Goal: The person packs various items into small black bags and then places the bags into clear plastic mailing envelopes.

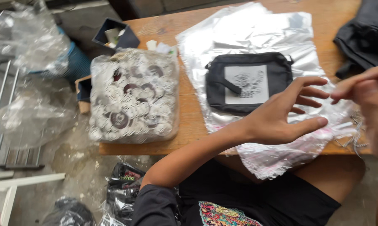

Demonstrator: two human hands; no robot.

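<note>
Hovering spread-fingered, gripping nothing: left hand [283,115], just above stack of clear plastic bags [247,33]. Pinching at bag edge, blurred, grip impossible to tell: right hand [371,98]. Lying centre-table on top of bags, not yet bagged: black zip pouch [247,81]. Sitting at left: bagful of round badges [134,96].

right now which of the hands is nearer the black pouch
Left. The left hand is spread open right at the black pouch, by its lower right corner. The right hand is further right, past the pouch's edge, over the clear plastic bags.
</note>
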